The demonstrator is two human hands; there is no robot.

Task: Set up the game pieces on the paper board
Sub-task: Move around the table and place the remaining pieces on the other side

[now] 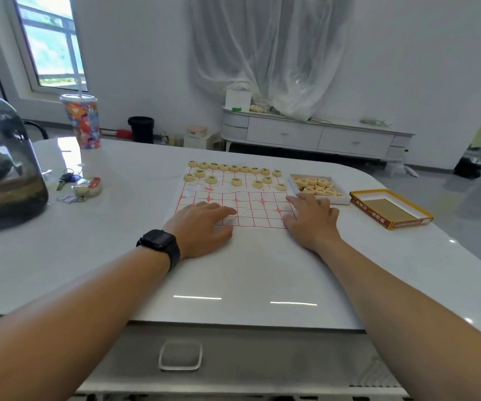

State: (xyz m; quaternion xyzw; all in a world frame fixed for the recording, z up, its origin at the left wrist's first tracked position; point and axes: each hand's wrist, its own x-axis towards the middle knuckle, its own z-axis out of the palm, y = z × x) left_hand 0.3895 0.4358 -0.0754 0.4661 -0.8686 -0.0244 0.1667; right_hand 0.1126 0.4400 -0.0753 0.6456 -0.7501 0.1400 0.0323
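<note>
A paper board (251, 202) with a red grid lies on the white table. Several cream round pieces with black characters (235, 168) stand in rows on its far half. A white box tray (338, 200) to the right of the board holds several more cream pieces with red characters (317, 186). My left hand (203, 224), with a black watch on the wrist, lies flat on the board's near left part, fingers spread. My right hand (313, 219) rests flat on the board's near right corner, just in front of the tray. Neither hand holds a piece.
A yellow box lid (391, 208) lies right of the tray. A patterned cup with a straw (82, 121) stands at the far left. Keys and a small container (80, 186) lie left of the board, beside a large dark glass jar (2, 166). The table edge (233, 324) is close to me.
</note>
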